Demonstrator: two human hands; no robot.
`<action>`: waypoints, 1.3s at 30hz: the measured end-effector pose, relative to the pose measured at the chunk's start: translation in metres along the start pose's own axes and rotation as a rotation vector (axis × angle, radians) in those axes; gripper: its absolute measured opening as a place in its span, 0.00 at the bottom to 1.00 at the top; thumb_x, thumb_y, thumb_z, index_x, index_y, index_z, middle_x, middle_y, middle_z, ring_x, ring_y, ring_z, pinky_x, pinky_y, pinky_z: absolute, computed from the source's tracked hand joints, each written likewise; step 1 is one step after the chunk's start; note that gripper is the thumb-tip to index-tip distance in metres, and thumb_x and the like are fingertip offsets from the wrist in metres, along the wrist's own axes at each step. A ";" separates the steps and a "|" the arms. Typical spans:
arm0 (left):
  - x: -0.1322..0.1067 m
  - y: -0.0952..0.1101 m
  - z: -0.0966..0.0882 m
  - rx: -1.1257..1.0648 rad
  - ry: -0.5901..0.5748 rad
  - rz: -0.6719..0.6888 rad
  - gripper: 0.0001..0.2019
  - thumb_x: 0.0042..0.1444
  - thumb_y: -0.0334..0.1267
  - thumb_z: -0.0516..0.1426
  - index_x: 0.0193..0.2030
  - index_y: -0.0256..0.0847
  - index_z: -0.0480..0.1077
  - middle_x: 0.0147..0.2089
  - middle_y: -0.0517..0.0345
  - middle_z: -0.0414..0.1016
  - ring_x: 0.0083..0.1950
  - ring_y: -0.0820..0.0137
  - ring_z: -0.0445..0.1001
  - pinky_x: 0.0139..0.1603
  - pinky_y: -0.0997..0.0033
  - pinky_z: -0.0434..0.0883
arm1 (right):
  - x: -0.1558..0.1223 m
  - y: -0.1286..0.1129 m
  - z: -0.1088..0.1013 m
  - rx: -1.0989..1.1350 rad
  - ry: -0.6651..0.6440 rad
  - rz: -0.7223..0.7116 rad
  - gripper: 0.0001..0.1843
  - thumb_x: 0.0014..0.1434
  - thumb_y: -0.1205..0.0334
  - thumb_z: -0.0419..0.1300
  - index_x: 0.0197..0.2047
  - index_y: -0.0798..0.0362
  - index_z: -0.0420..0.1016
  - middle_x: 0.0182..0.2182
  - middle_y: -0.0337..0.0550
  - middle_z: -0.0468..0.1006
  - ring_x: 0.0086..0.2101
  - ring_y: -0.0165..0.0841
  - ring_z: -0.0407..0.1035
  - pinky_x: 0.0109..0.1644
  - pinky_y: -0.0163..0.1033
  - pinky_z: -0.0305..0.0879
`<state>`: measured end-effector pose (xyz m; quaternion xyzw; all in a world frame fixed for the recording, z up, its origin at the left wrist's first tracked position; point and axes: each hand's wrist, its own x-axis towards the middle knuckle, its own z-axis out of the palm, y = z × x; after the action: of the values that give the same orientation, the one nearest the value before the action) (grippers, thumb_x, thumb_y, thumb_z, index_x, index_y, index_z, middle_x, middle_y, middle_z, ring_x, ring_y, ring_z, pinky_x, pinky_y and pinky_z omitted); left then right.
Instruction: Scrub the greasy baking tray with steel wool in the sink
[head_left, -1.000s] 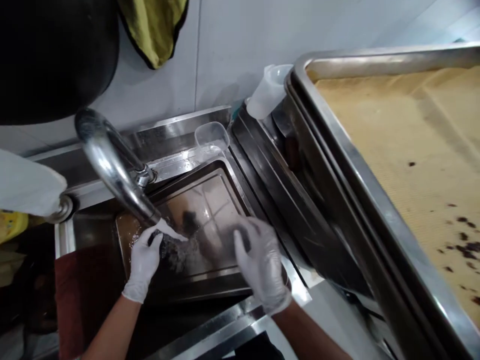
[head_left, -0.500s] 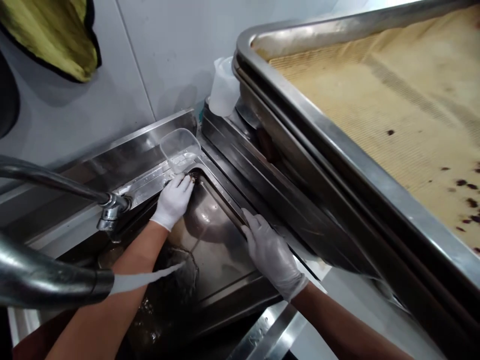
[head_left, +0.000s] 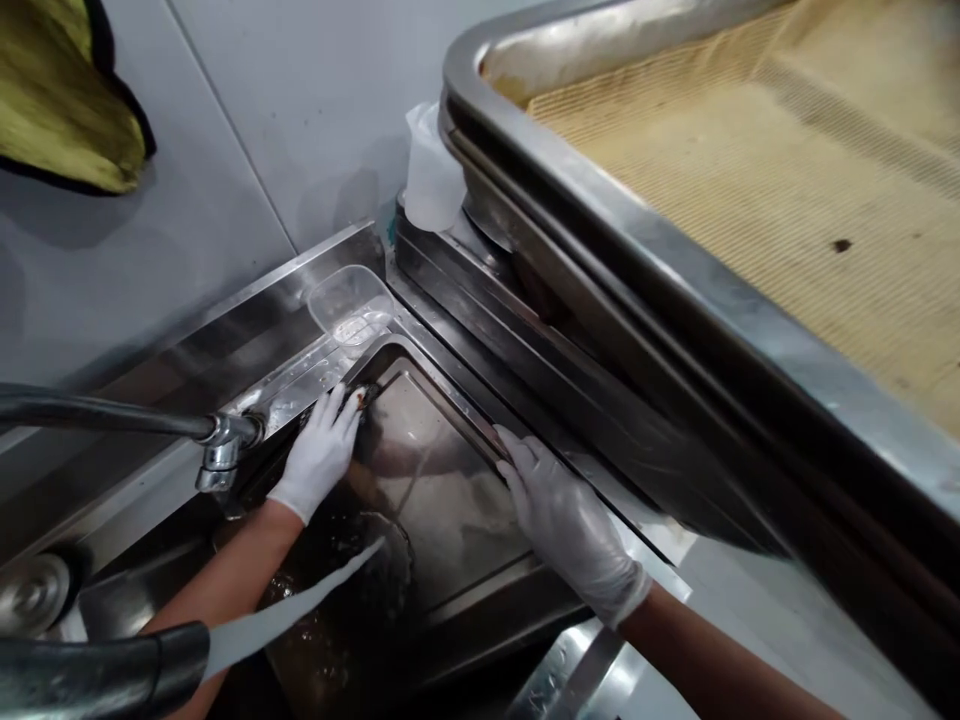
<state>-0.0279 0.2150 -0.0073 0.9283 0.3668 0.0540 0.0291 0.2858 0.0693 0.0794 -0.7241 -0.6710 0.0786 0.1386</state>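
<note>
A metal baking tray (head_left: 457, 510) lies tilted in the sink, with water over part of its bottom. My left hand (head_left: 319, 455), in a white glove, presses at the tray's far left edge near the corner. Under its fingertips shows a small dark, rough-looking thing (head_left: 369, 393), mostly hidden; its kind is unclear. One fingertip has a brown stain. My right hand (head_left: 566, 525), in a thin translucent glove over white, grips the tray's right rim, thumb inside. A water stream (head_left: 292, 615) pours from the faucet spout (head_left: 105, 670) onto the tray.
A clear plastic container (head_left: 351, 305) stands on the sink ledge behind the tray. At right, large stacked trays (head_left: 675, 235) carry a yellowish mesh sheet. A white plastic jug (head_left: 433, 175) sits beside them. A metal tap (head_left: 221, 450) juts over the sink's left side.
My left hand has slid back from the tray's far corner along its left edge, toward me. My right hand keeps its grip on the rim. The view has shifted somewhat.
</note>
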 end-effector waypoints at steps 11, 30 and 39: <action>-0.003 0.009 0.000 -0.191 0.054 -0.019 0.35 0.65 0.22 0.41 0.79 0.30 0.41 0.79 0.38 0.45 0.81 0.57 0.32 0.82 0.39 0.45 | 0.000 0.001 0.002 -0.446 -0.119 -0.306 0.28 0.71 0.66 0.47 0.72 0.62 0.59 0.69 0.56 0.65 0.57 0.56 0.73 0.43 0.56 0.78; 0.035 0.037 0.004 -0.276 0.072 -0.099 0.32 0.65 0.22 0.41 0.77 0.27 0.50 0.79 0.35 0.49 0.81 0.58 0.38 0.83 0.49 0.50 | 0.000 0.002 0.004 -0.579 0.135 -0.543 0.31 0.66 0.72 0.56 0.70 0.73 0.58 0.67 0.66 0.65 0.59 0.55 0.72 0.50 0.52 0.77; 0.074 0.045 -0.016 -0.763 0.168 -0.032 0.39 0.54 0.20 0.49 0.75 0.31 0.57 0.78 0.38 0.52 0.80 0.54 0.49 0.80 0.46 0.54 | -0.001 0.000 0.005 -0.649 0.176 -0.549 0.28 0.67 0.70 0.56 0.68 0.73 0.61 0.64 0.65 0.71 0.55 0.52 0.76 0.47 0.49 0.79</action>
<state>0.0544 0.2332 0.0190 0.8374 0.3358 0.2620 0.3426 0.2844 0.0688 0.0745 -0.5289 -0.8142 -0.2382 -0.0241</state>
